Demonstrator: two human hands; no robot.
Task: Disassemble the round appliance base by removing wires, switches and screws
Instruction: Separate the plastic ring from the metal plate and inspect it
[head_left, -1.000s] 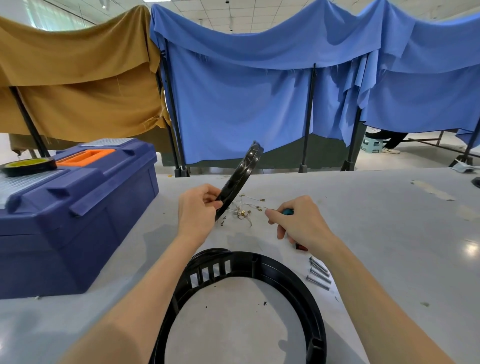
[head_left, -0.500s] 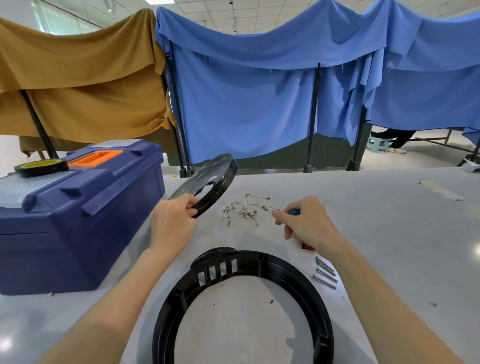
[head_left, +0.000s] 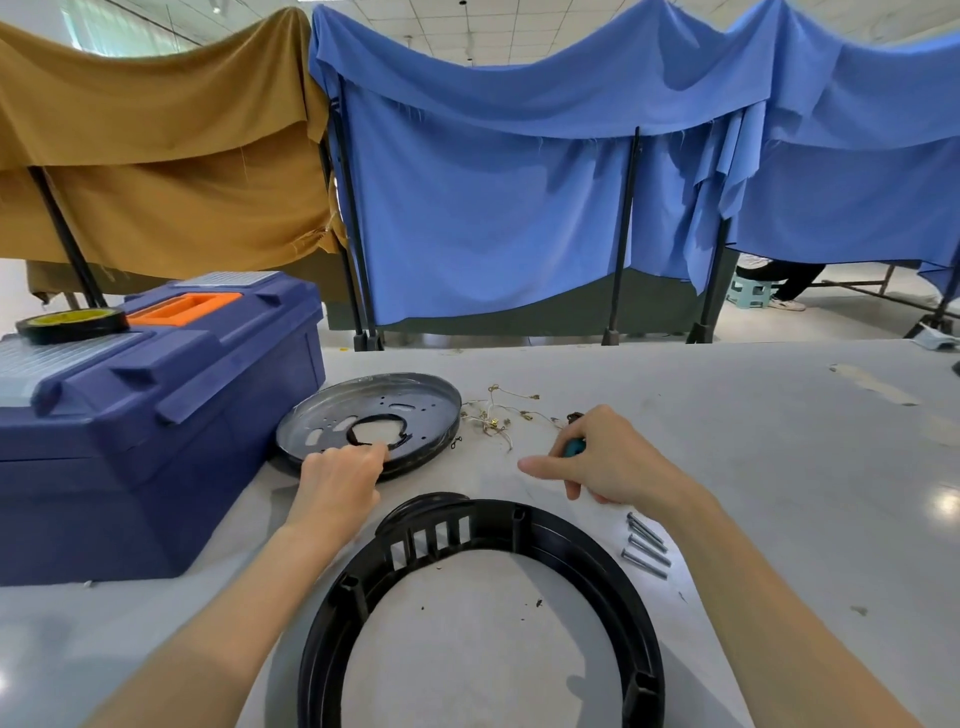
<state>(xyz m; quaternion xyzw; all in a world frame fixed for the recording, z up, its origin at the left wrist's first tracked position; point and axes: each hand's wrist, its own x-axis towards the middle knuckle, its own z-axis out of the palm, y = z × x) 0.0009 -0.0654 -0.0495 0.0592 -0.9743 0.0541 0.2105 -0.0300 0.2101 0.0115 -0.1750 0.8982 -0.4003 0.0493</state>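
Observation:
A round grey metal plate (head_left: 410, 402) with a centre hole lies flat on the table beside the toolbox. My left hand (head_left: 337, 480) grips its near rim. A black plastic ring base (head_left: 618, 597) lies in front of me, open side up. A tangle of thin wires with terminals (head_left: 496, 418) lies right of the plate. My right hand (head_left: 605, 460) holds a teal-handled screwdriver (head_left: 573, 447), index finger stretched toward the left. Three long screws (head_left: 644, 545) lie right of the ring.
A blue toolbox (head_left: 156, 415) with an orange handle stands at the left, a tape roll (head_left: 72, 325) on its lid. Blue and tan cloths hang on stands behind the grey table (head_left: 779, 467). A seated person's legs show at far right.
My left hand has swung the metal plate from upright in the air down to the left and laid it flat on the table by the toolbox. My right hand stayed put.

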